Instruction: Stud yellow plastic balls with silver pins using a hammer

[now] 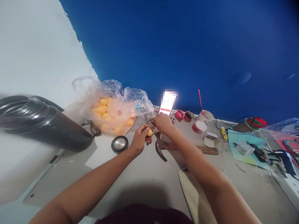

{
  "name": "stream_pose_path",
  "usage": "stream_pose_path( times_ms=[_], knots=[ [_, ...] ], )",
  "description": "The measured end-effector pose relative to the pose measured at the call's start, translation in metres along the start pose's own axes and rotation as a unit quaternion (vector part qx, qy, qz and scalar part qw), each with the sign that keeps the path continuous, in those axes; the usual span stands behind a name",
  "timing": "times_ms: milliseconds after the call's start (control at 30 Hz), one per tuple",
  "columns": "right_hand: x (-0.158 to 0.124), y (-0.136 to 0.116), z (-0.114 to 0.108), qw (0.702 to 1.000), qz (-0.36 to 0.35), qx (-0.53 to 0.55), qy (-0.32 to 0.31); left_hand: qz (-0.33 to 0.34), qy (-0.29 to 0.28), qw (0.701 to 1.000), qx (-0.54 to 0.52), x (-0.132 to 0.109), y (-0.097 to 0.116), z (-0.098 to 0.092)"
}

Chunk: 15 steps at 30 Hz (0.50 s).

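Observation:
My left hand point(140, 138) has its fingers wrapped round a small yellow ball point(150, 133) with dark marks on its right side. My right hand point(163, 122) is just in front of a lit phone point(166, 104) that leans near the blue wall; its fingers are bent, and what they hold, if anything, I cannot make out. Under my right forearm lies a claw hammer, its dark head point(160, 148) close to my left hand and its wooden handle point(207, 150) to the right. Several yellow balls point(102, 109) fill a clear plastic bag point(114, 93) at the left.
A large dark bottle point(44, 124) stands at the left, near a round lid point(120, 144) and glasses point(93, 128). Paint pots point(199, 126), a white cup point(205, 116), a small box point(210, 139) and a turquoise sheet point(238, 140) are at the right; a cloth point(190, 189) lies in front.

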State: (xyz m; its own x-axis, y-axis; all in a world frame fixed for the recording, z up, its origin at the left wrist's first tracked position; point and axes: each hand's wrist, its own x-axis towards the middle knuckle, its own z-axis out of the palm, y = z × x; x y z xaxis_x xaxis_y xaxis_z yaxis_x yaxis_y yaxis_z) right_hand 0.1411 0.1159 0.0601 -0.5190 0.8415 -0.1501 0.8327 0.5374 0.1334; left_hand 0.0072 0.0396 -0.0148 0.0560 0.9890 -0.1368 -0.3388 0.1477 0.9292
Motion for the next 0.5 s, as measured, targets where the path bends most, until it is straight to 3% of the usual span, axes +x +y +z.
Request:
stream_pose_path(
  times_ms=[500],
  knots=[
    [-0.012,0.003,0.000,0.998,0.024,0.025,0.059,-0.001,-0.010,0.999,-0.045,0.001,0.002,-0.001]
  ],
)
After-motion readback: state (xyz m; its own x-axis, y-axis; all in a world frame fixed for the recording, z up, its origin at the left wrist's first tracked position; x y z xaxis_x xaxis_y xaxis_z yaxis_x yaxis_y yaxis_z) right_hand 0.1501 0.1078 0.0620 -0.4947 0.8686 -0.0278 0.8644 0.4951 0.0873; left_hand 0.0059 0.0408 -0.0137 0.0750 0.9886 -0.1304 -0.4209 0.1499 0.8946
